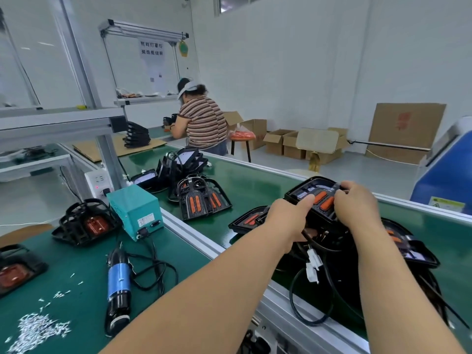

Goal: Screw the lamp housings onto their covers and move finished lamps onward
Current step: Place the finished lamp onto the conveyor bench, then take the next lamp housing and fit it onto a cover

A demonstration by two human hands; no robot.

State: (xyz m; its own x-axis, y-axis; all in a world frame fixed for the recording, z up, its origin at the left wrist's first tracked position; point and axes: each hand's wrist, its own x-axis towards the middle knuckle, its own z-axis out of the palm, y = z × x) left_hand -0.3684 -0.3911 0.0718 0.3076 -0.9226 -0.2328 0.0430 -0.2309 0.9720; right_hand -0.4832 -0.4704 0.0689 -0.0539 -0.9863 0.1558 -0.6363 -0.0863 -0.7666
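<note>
Being gripped edgewise by left hand [288, 219] and right hand [357, 206], the black plastic orange-lensed lamp [306, 190] is judged light, stiff.

Above the striped-shirted worker [201, 121] ahead of you, a white sheet [152, 48] hangs with two lines of Chinese characters, too blurred to read with certainty; right of the worker, a cardboard panel [404, 129] carries an illegible red print.

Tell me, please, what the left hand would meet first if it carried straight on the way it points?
The left hand grips the black lamp directly ahead, so it would press into that first. Beyond it probably comes the belt's far rail; depth is unclear.
</note>
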